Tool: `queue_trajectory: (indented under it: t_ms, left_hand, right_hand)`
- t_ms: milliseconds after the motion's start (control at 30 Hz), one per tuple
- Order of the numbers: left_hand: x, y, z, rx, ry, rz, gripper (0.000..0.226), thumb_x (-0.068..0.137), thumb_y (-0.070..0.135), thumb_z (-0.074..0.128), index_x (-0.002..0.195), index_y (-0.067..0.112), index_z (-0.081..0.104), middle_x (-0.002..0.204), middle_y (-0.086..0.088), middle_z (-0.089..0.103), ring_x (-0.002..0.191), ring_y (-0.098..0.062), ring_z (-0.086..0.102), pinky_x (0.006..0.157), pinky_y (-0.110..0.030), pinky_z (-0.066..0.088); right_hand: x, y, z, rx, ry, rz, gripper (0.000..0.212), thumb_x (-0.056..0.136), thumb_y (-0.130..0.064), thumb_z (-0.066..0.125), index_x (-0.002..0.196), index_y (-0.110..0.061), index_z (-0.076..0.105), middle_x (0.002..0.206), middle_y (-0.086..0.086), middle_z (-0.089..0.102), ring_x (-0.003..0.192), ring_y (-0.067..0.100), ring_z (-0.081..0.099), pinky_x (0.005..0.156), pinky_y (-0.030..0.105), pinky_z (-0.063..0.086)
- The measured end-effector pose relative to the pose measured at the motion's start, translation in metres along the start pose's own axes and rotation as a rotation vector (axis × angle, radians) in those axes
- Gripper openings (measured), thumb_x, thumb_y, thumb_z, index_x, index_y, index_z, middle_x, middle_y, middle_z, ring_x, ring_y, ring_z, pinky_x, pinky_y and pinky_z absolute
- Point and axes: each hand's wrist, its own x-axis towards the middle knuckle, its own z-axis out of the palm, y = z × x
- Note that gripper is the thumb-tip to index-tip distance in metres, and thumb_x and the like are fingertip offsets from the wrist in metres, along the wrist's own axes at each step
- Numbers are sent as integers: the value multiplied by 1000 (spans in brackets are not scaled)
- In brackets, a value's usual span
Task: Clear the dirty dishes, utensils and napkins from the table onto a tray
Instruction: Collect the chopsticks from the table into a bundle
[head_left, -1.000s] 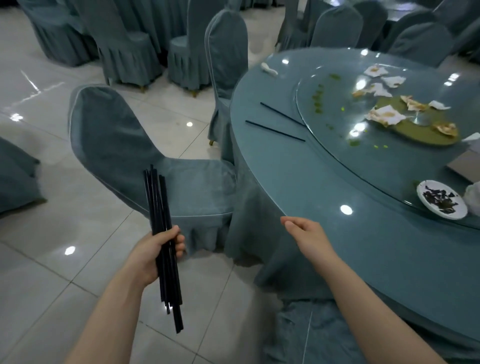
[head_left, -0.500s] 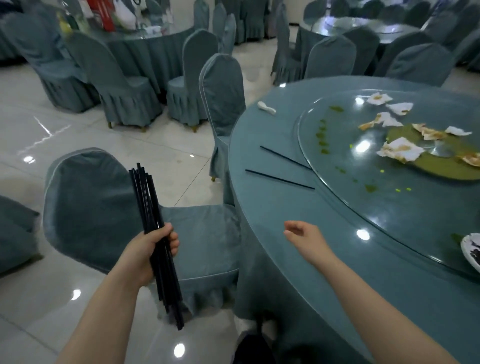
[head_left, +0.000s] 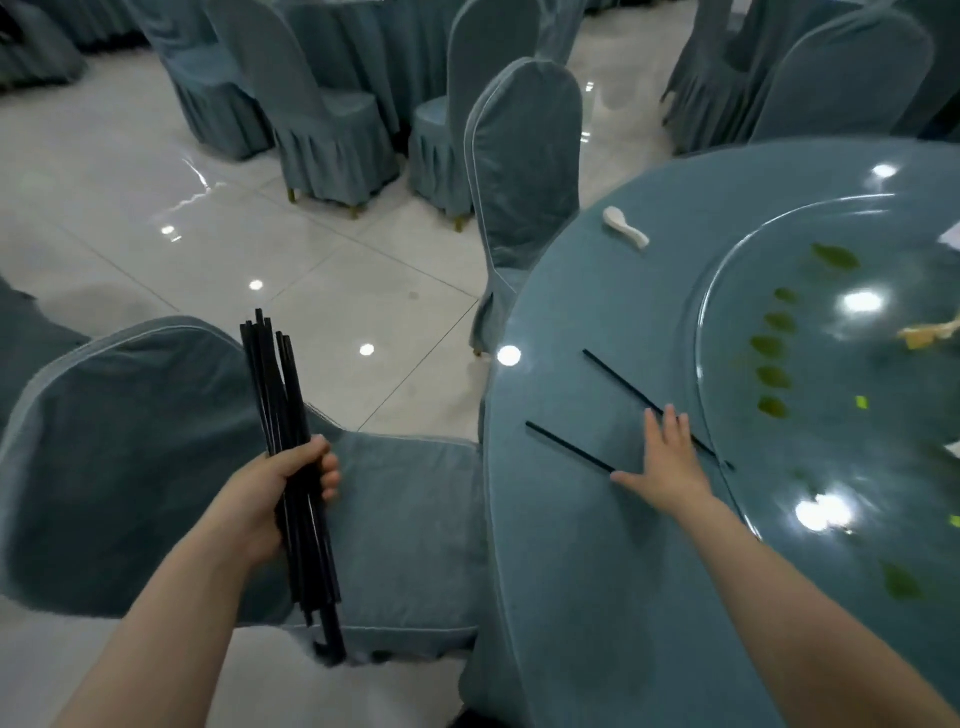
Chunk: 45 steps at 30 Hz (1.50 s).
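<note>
Round table (head_left: 597, 571), teal cloth: our right hand (head_left: 670, 462) lies flat, fingers spread, touching two loose chopsticks (head_left: 569, 447) near its edge; beside the table, our left hand (head_left: 275, 488) grips a chopstick bundle (head_left: 291, 457).

The right hand (head_left: 670, 462) covers the inner ends of two loose black chopsticks (head_left: 569, 447) on the round table (head_left: 597, 571), hiding whether it touches them. The glass turntable (head_left: 737, 291) runs off the right edge, its scraps (head_left: 927, 335) smeared by blur. The lower tips of the chopstick bundle (head_left: 280, 395) in the left hand (head_left: 283, 488) blur together.
</note>
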Motion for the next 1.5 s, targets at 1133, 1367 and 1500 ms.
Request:
queue_trajectory:
  t_ms: [1133, 1367, 1500]
  left_hand:
    - [-35, 14, -104, -82, -25, 54, 5, 92, 11, 56, 87, 10, 57, 62, -2, 64, 53, -12, 63, 48, -21, 53]
    - [-87, 34, -205, -238, -50, 126, 6, 91, 11, 55, 86, 11, 58, 62, 0, 64, 54, -12, 64, 50, -22, 54]
    - [-109, 41, -274, -338, 7, 151, 12, 95, 8, 49, 87, 11, 57, 65, -3, 69, 55, -13, 67, 51, -22, 55]
  right_hand:
    - [-96, -163, 31, 482, 78, 38, 20, 91, -14, 57, 108, -9, 66, 108, 7, 69, 103, 27, 62, 84, 31, 46]
    - [-184, -332, 15, 917, 9, -157, 15, 90, -3, 55, 91, -14, 65, 70, 0, 67, 57, 3, 62, 57, 18, 51]
    - [-237, -422, 32, 1017, -154, -271, 20, 92, -2, 52, 88, -16, 66, 71, 0, 66, 57, 4, 63, 55, 17, 50]
